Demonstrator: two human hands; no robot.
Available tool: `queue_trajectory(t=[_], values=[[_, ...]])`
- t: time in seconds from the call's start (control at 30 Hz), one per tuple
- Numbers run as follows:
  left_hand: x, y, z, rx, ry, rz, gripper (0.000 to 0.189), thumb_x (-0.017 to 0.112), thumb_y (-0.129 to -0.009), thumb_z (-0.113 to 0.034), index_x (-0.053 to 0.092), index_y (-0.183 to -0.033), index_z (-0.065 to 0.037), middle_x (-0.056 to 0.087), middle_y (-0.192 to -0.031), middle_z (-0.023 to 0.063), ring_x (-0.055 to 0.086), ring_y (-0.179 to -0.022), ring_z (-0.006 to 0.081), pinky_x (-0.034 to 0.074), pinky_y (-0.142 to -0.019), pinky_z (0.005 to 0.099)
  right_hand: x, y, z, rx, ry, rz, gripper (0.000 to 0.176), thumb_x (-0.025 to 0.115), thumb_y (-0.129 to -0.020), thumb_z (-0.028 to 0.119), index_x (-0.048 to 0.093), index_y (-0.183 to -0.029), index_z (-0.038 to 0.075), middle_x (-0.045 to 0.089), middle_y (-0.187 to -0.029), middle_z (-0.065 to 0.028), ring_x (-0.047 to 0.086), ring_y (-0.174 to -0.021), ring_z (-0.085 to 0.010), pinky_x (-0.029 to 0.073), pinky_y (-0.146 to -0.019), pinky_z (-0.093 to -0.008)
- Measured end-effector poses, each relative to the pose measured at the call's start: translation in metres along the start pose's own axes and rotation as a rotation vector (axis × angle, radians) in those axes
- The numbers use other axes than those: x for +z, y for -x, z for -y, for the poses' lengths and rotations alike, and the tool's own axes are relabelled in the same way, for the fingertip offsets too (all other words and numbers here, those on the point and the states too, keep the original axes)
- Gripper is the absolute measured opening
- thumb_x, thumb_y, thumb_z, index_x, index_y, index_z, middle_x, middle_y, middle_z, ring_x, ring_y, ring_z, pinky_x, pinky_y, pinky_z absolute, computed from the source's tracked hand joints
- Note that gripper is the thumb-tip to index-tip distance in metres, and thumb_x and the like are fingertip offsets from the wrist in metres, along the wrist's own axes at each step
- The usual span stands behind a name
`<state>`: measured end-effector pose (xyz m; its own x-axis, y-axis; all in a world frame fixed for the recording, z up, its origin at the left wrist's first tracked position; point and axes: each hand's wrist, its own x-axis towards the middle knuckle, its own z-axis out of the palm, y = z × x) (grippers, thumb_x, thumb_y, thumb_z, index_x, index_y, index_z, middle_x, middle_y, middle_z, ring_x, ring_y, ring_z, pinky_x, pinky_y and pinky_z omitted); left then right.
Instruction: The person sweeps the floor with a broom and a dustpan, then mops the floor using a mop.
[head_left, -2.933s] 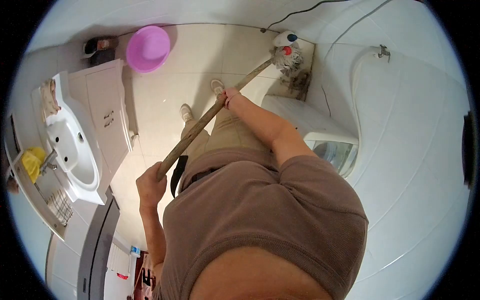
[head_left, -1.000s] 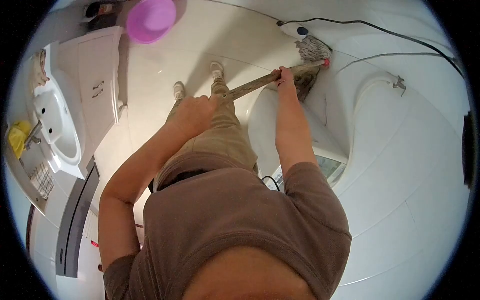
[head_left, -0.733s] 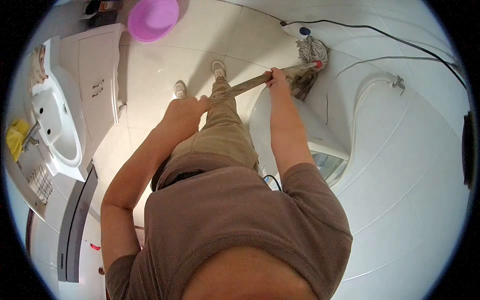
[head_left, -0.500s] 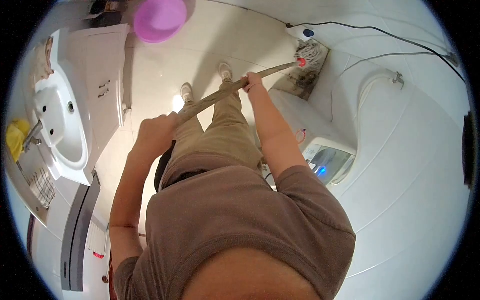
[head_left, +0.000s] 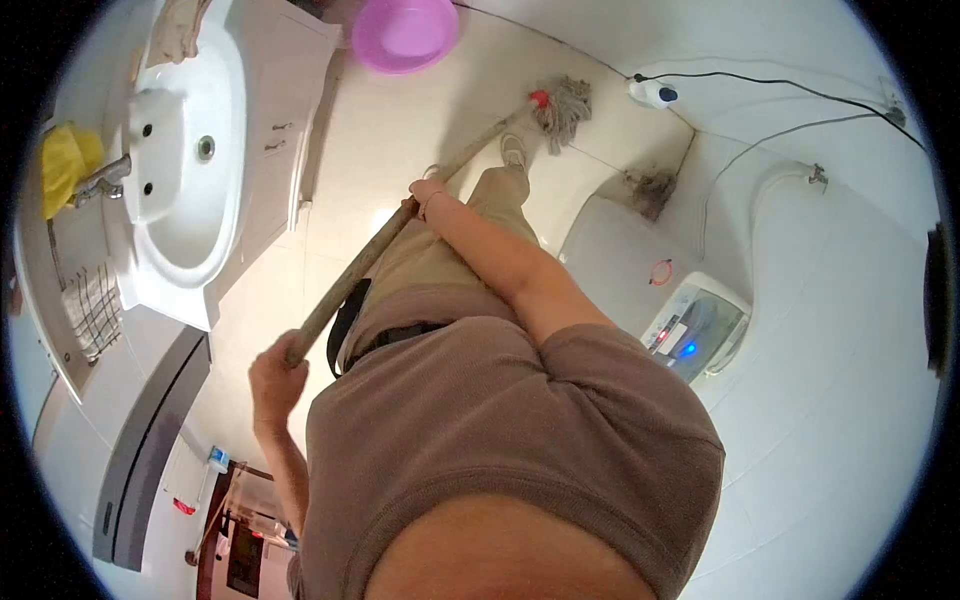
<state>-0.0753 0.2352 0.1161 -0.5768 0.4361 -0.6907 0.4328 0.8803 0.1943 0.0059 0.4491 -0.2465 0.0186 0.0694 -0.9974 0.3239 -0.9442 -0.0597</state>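
Note:
A mop with a long wooden handle [head_left: 352, 275] slants across the front of my body. My left hand [head_left: 277, 376] is closed around the handle's upper end, beside my left hip. Farther down the handle, my right hand [head_left: 426, 194] grips it in front of my legs. At the far end, a red collar joins the handle to the grey string mop head [head_left: 566, 113]. The strands lie spread on the pale tiled floor [head_left: 490, 62], just beyond my shoe [head_left: 512, 150].
A pink basin [head_left: 405, 35] stands ahead. On the left are a white sink [head_left: 190, 215] over a cabinet [head_left: 283, 120] and a yellow cloth [head_left: 70, 168]. Rightward are a white bottle [head_left: 650, 93], a dark dirty corner patch [head_left: 652, 192], a washing machine [head_left: 625, 250] and a hose [head_left: 755, 215].
The mop head has come out of the corner by the bottle, leftward over the floor. My left hand has drawn back toward my hip, and my right hand has shifted left. The view has turned somewhat.

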Motion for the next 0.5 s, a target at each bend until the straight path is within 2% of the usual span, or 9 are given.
queue_trajectory(t=[0.03, 0.1, 0.17, 0.2, 0.23, 0.37, 0.4, 0.5], values=[[0.003, 0.007, 0.0, -0.026, 0.032, 0.008, 0.039, 0.058, -0.067, -0.005, 0.059, -0.106, -0.009, 0.064, -0.082, 0.0162, 0.064, -0.076, 0.0291, 0.049, -0.069, 0.0385, 0.002, 0.01, 0.002, 0.0, -0.005, 0.005, 0.019, 0.043, -0.082, 0.006, 0.052, -0.096, -0.004, 0.059, -0.072, -0.0162, 0.062, -0.061, -0.0286, 0.047, -0.044, -0.0431], [0.022, 0.014, 0.012, -0.051, 0.116, -0.004, 0.04, 0.057, -0.068, -0.004, 0.058, -0.107, -0.007, 0.063, -0.082, 0.018, 0.064, -0.076, 0.0302, 0.049, -0.068, 0.0379, 0.004, 0.023, 0.01, -0.136, 0.181, 0.075, 0.025, 0.048, -0.082, 0.004, 0.049, -0.1, -0.013, 0.059, -0.077, -0.0179, 0.062, -0.058, -0.028, 0.053, -0.047, -0.0367], [0.024, 0.019, 0.002, -0.185, 0.296, 0.056, 0.039, 0.056, -0.069, -0.003, 0.058, -0.107, -0.005, 0.063, -0.08, 0.0171, 0.063, -0.072, 0.0242, 0.047, -0.068, 0.0338, 0.013, 0.034, 0.015, -0.293, 0.228, 0.12, 0.02, 0.05, -0.08, 0.004, 0.052, -0.09, -0.013, 0.059, -0.075, -0.0189, 0.063, -0.058, -0.0278, 0.053, -0.048, -0.0368], [0.028, 0.02, 0.007, -0.173, 0.341, 0.05, 0.038, 0.056, -0.068, -0.003, 0.058, -0.107, -0.003, 0.062, -0.077, 0.0156, 0.061, -0.07, 0.0211, 0.047, -0.067, 0.0322, 0.014, 0.041, 0.018, -0.303, 0.186, 0.154, 0.021, 0.053, -0.078, 0.004, 0.052, -0.088, -0.014, 0.059, -0.076, -0.0195, 0.063, -0.06, -0.0287, 0.055, -0.049, -0.0379], [0.032, 0.022, 0.013, -0.162, 0.386, 0.045, 0.038, 0.056, -0.068, -0.003, 0.058, -0.106, -0.002, 0.061, -0.075, 0.0141, 0.058, -0.068, 0.018, 0.046, -0.066, 0.0307, 0.02, 0.036, 0.018, -0.342, 0.211, 0.135, 0.019, 0.058, -0.072, 0.003, 0.053, -0.085, -0.01, 0.059, -0.074, -0.0198, 0.06, -0.057, -0.03, 0.053, -0.048, -0.0444], [-0.005, 0.038, -0.007, -0.191, 0.292, 0.101, 0.038, 0.059, -0.068, -0.007, 0.057, -0.105, 0.003, 0.053, -0.069, 0.0077, 0.05, -0.065, 0.0126, 0.043, -0.062, 0.0275, 0.028, 0.033, 0.024, -0.252, 0.119, 0.309, 0.02, 0.065, -0.072, 0.008, 0.055, -0.081, -0.006, 0.059, -0.072, -0.0164, 0.062, -0.058, -0.0288, 0.055, -0.048, -0.044], [-0.013, 0.042, -0.004, -0.192, 0.267, 0.124, 0.039, 0.059, -0.068, -0.007, 0.057, -0.105, 0.003, 0.053, -0.07, 0.0067, 0.05, -0.065, 0.0126, 0.043, -0.062, 0.0275, 0.029, 0.038, 0.022, -0.198, 0.1, 0.357, 0.016, 0.064, -0.073, 0.01, 0.056, -0.077, -0.003, 0.059, -0.07, -0.0137, 0.061, -0.058, -0.0279, 0.055, -0.049, -0.0427], [-0.044, 0.056, -0.011, -0.201, 0.148, 0.116, 0.04, 0.059, -0.067, -0.006, 0.057, -0.105, 0.004, 0.053, -0.07, 0.0046, 0.049, -0.063, 0.0122, 0.042, -0.061, 0.0263, 0.032, 0.049, 0.004, -0.152, 0.092, 0.402, 0.015, 0.064, -0.074, 0.011, 0.056, -0.076, -0.002, 0.058, -0.07, -0.0134, 0.061, -0.057, -0.0277, 0.055, -0.051, -0.0433]])
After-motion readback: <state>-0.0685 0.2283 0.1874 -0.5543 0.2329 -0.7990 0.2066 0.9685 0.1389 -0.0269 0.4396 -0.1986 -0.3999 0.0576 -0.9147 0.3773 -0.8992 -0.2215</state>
